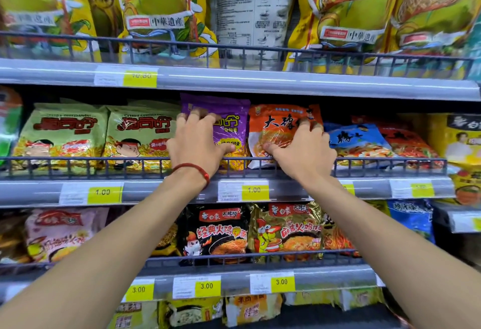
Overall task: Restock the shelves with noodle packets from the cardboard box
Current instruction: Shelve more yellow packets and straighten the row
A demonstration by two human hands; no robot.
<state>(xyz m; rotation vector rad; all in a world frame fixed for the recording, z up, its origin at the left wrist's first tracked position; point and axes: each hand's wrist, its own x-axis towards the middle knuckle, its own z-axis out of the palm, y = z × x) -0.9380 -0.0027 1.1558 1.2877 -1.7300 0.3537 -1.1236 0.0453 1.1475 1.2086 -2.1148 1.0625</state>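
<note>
Two hands are up at the middle shelf [156, 190], in the centre of the frame. My left hand [197, 144] grips the purple packet [229, 110], fingers curled over its front and thumb low down. My right hand [303, 150] grips the orange packet [278, 120] just beside it in the same way. Both packets stand behind the wire rail [78, 158]. I think they are light, soft and crinkly, with noodles inside that can crack. The wrap looks slippery, so I would hold the sides and not squeeze the middle. I cannot see the cardboard box.
</note>
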